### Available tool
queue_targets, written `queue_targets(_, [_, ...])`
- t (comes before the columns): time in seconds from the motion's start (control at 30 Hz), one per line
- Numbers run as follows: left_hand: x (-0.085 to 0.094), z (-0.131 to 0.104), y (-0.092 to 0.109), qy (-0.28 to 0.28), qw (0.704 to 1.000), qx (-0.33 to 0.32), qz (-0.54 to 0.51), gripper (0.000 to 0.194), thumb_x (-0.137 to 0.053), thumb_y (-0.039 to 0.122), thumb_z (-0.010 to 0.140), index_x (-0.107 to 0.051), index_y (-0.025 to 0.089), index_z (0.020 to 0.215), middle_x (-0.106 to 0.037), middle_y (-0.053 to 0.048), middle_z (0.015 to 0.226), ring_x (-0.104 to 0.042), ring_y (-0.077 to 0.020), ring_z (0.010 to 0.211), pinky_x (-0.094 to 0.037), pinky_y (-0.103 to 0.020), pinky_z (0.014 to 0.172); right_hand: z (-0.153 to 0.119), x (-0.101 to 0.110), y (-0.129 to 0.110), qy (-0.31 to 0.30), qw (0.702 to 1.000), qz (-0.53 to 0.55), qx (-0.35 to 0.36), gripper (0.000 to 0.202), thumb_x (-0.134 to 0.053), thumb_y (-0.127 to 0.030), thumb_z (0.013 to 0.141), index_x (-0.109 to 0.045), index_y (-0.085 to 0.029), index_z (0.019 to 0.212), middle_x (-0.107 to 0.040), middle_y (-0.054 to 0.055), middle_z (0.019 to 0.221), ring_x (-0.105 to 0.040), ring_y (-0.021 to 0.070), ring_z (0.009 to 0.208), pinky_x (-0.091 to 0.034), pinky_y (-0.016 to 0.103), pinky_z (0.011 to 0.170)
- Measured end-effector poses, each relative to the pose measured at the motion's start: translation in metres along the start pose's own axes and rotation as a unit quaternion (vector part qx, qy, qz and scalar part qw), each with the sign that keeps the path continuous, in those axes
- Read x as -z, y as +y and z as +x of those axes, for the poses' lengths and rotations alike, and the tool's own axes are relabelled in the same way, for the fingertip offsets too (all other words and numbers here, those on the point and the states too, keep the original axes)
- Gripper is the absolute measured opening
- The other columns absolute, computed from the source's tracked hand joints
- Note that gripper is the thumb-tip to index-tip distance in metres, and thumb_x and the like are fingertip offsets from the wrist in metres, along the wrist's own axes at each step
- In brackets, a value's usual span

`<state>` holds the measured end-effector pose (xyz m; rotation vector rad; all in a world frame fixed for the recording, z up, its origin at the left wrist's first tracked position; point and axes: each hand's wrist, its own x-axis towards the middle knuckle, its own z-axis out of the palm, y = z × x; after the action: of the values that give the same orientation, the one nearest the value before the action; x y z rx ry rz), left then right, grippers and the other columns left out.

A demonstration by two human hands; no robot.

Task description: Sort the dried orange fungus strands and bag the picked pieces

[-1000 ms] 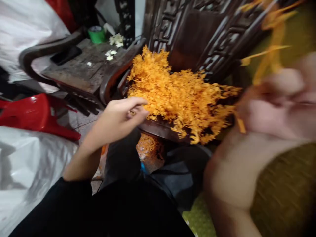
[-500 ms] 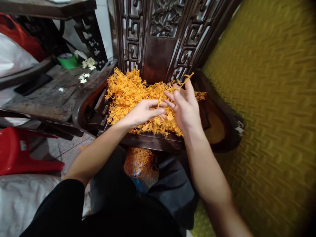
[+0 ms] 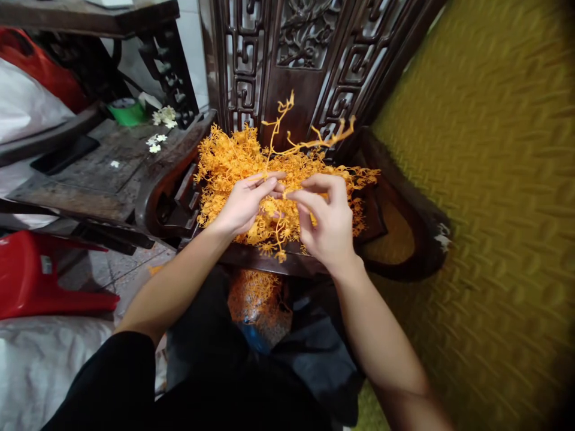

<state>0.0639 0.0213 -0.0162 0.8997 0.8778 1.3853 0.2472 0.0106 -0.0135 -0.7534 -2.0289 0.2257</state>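
My left hand (image 3: 245,203) is closed, thumb against fingers, on an orange plastic sprig (image 3: 275,134). Its thin, forked stems rise above the hand and reach out to the right, while a lower strand with small flower-like tips hangs in front. To the right, my right hand (image 3: 330,218) has its fingers curled in a pinch, the fingertips at the sprig close to the left hand; the exact spot they grip is partly hidden. Behind and below both hands lies a large heap of orange plastic sprigs (image 3: 233,155), spread over the seat of a dark carved wooden chair (image 3: 296,96).
A clear bag of orange pieces (image 3: 256,296) sits between my legs. On the wooden seat at left are green tape (image 3: 127,112) and pale flower pieces (image 3: 165,117). A red stool (image 3: 27,275) stands lower left; a yellow-green textured surface (image 3: 485,179) rises at right.
My right hand has turned and lowered from the stem's raised tip to a pinch near the left hand. The sprig now stands up and spreads, and the left hand has shifted slightly left.
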Motion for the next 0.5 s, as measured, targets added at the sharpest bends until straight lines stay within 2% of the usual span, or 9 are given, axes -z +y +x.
queue_targets(0.1, [0.0019,0.0005,-0.0030,0.004,1.000,-0.012,-0.001,0.013,-0.071,0.020,0.089,-0.079,0.015,0.098,-0.075,-0.007,0.090,-0.069,-0.0139,0.088,-0.057,-0.029,0.086,0.0001,0.0041,-0.0072,-0.079,0.989,-0.058,0.108,0.022,-0.061,-0.023,0.098,-0.072,-0.032,0.115,-0.058,0.005,0.138,-0.053,0.0281,0.132,-0.053,0.053,0.108])
queue_targets(0.2, [0.0032,0.0001,-0.0043,-0.005,1.000,-0.010,-0.005,0.012,-0.071,0.018,0.089,-0.079,0.014,0.096,-0.077,-0.008,0.098,-0.070,-0.0167,0.097,-0.056,-0.032,0.092,0.0011,0.0052,-0.0060,-0.134,0.975,-0.068,0.166,0.017,-0.062,-0.022,0.097,-0.073,-0.028,0.109,-0.053,0.006,0.150,-0.044,0.0305,0.143,-0.045,0.057,0.116])
queue_targets(0.3, [0.0045,-0.0013,-0.0049,-0.014,1.000,0.003,0.009,0.013,-0.071,0.023,0.089,-0.079,0.015,0.096,-0.077,-0.008,0.102,-0.070,-0.0165,0.096,-0.056,-0.030,0.087,0.0022,0.0073,-0.0013,-0.139,0.976,-0.052,0.161,0.015,-0.063,-0.020,0.096,-0.074,-0.028,0.104,-0.056,0.005,0.149,-0.044,0.0301,0.143,-0.045,0.059,0.115])
queue_targets(0.5, [0.0041,-0.0035,-0.0051,-0.044,0.998,0.043,-0.001,0.018,-0.072,0.028,0.089,-0.078,0.013,0.095,-0.077,-0.009,0.103,-0.070,-0.0143,0.092,-0.055,-0.025,0.080,0.0017,0.0089,0.0014,-0.155,0.972,-0.062,0.168,0.020,-0.062,-0.022,0.097,-0.075,-0.030,0.111,-0.055,0.006,0.150,-0.044,0.0315,0.144,-0.041,0.061,0.117])
